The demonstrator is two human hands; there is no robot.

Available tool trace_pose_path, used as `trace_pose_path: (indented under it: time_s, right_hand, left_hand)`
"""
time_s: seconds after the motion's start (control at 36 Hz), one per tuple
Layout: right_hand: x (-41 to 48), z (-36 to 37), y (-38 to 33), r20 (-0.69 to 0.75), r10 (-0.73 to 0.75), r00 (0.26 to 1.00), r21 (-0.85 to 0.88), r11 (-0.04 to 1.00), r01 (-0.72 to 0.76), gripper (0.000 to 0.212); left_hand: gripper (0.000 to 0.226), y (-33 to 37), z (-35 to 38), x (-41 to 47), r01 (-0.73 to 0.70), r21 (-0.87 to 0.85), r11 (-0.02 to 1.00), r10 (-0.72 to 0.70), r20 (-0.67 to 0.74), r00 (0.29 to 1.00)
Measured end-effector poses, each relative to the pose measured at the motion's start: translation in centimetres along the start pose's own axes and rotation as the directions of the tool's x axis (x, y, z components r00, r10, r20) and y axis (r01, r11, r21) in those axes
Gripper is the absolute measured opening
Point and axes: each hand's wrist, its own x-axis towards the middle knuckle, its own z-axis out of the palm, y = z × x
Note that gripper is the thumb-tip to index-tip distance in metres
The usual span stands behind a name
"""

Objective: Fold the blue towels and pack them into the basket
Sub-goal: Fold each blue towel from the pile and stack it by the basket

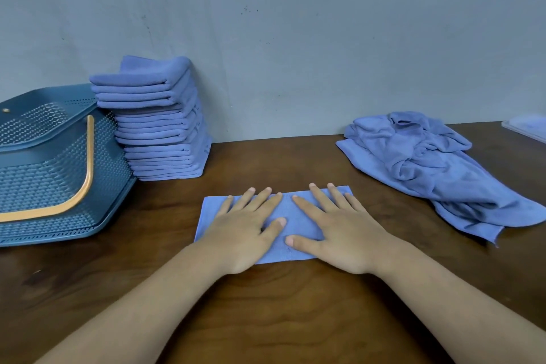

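A blue towel (288,210), folded into a long strip, lies flat on the brown table in front of me. My left hand (249,229) presses flat on its left half with fingers spread. My right hand (334,229) presses flat on its right half, fingers straight. A tall stack of folded blue towels (161,124) stands against the wall at the left. Beside the stack, a blue perforated basket (53,162) with an orange handle rests at the table's left edge. A heap of unfolded blue towels (437,165) lies at the right.
A grey wall (295,38) runs along the table's far edge. A clear plastic lid or tray (529,127) shows at the far right edge. Bare wooden table (280,304) stretches between my arms and towards me.
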Motion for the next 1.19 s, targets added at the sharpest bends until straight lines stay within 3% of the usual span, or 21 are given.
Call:
trace_pose_path:
  time_s: [0.42, 0.94, 1.0, 1.06, 1.11, 1.19]
  right_hand:
    - [-0.7, -1.1, 4.6, 0.018, 0.093, 0.996, 0.158, 0.983, -0.095, 0.076]
    - [-3.1, -2.3, 3.0, 0.077, 0.113, 0.991, 0.053, 0.992, -0.117, 0.08]
    - [-2.3, -3.3, 3.2, 0.062, 0.122, 0.991, 0.109, 0.986, -0.128, 0.07]
    - [-0.8, -4.2, 3.8, -0.003, 0.113, 0.994, 0.126, 0.986, -0.112, 0.042]
    - [0.8, -5.3, 3.9, 0.004, 0.132, 0.991, 0.06, 0.99, -0.132, 0.026]
    - [2.8, -7.2, 2.8, 0.138, 0.197, 0.971, 0.025, 0.979, -0.202, 0.02]
  left_hand:
    - [0.083, -3.2, -0.5, -1.4, 0.151, 0.025, 0.988, -0.15, -0.028, 0.988]
    - [0.087, -3.2, -0.7, -3.8, 0.196, 0.048, 0.979, -0.197, 0.012, 0.98]
    - [0.088, -3.2, -0.8, -3.8, 0.189, 0.048, 0.981, -0.191, 0.025, 0.981]
    - [0.088, -3.2, -0.9, -3.8, 0.185, 0.067, 0.981, -0.186, 0.013, 0.982]
    - [0.085, -3.1, -1.1, -3.8, 0.159, 0.142, 0.977, -0.146, -0.097, 0.984]
    - [0.072, -2.7, -1.4, -3.9, 0.007, 0.192, 0.981, 0.054, -0.308, 0.95]
